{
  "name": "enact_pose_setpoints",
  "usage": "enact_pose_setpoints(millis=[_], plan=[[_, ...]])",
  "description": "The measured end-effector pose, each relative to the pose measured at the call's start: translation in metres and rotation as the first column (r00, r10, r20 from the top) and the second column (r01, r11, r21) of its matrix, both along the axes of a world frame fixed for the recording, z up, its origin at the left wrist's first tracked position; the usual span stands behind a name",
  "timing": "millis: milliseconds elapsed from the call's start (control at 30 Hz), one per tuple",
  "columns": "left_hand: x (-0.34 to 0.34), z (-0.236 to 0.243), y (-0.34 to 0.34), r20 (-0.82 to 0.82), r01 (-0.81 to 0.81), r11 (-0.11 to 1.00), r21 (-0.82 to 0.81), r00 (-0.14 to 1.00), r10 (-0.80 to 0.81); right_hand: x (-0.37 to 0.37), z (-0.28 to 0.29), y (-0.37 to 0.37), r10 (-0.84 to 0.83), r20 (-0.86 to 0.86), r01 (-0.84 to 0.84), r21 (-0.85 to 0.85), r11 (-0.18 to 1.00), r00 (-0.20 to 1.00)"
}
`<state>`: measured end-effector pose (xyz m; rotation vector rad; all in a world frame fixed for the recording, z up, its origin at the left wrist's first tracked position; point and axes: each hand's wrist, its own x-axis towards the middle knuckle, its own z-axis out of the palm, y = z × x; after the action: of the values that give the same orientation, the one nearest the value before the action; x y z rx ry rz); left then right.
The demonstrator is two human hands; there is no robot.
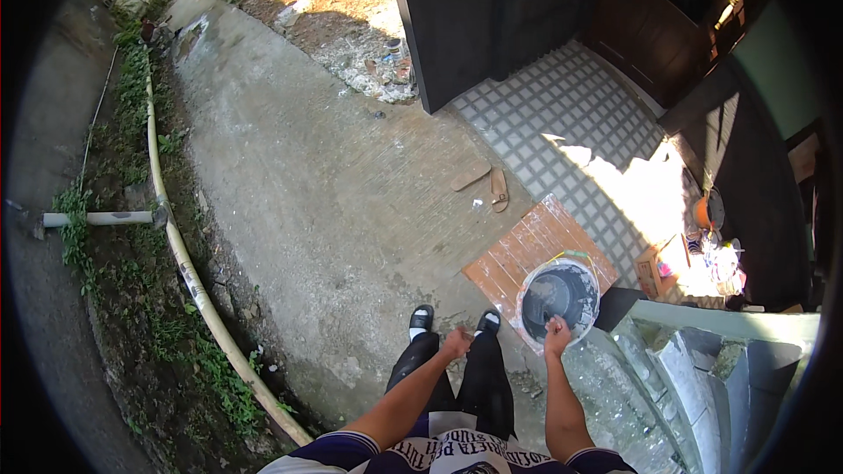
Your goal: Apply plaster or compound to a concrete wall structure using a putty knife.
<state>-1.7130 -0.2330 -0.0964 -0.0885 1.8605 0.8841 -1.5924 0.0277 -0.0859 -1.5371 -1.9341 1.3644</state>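
My right hand (558, 336) is closed over the near rim of a round grey bucket (586, 291), its fingers curled. A small dark shape shows just beyond the fingers inside the bucket; I cannot make out what it is. Pale, paint-like smears cover the bucket's rim and inner wall, and a thin yellow-green handle (571, 254) lies along its far side. Under the bucket is a brown slatted board (502, 270), splashed with white. My left hand (456, 343) hangs in front of my legs, fingers curled in, with nothing seen in it.
Two brown sandals (499, 190) lie beyond the board on the concrete path (351, 202). Grey steps (676, 369) rise at the right, near a cardboard box (651, 273) and an orange pot (702, 211). A long pipe (195, 285) runs along the weedy left edge. A black wall (474, 17) stands ahead.
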Motion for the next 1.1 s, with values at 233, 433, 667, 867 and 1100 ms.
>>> enact_pose_setpoints(millis=[233,433,667,867,1100], plan=[[-0.009,-0.073,-0.121,-0.023,-0.215,0.975,0.065,0.976,0.216,-0.031,-0.03,-0.02,0.106,0.069,-0.115,0.14,0.983,0.992],[-0.015,-0.016,-0.136,0.082,-0.287,0.958,0.015,0.955,0.285,-0.028,-0.04,-0.015,-0.041,-0.058,0.046,0.086,0.995,0.998],[-0.013,-0.003,-0.136,0.079,-0.217,0.975,0.037,0.974,0.214,-0.034,-0.043,-0.024,0.131,0.186,-0.178,0.27,0.946,0.974],[-0.021,0.011,-0.117,0.108,-0.135,0.988,0.08,0.986,0.126,-0.019,-0.012,-0.006,-0.486,-0.386,0.409,-0.266,0.873,0.784],[-0.042,0.019,-0.117,0.162,-0.154,0.979,0.136,0.978,0.132,-0.016,0.091,-0.004,-0.726,-0.637,0.272,-0.673,0.688,0.259]])
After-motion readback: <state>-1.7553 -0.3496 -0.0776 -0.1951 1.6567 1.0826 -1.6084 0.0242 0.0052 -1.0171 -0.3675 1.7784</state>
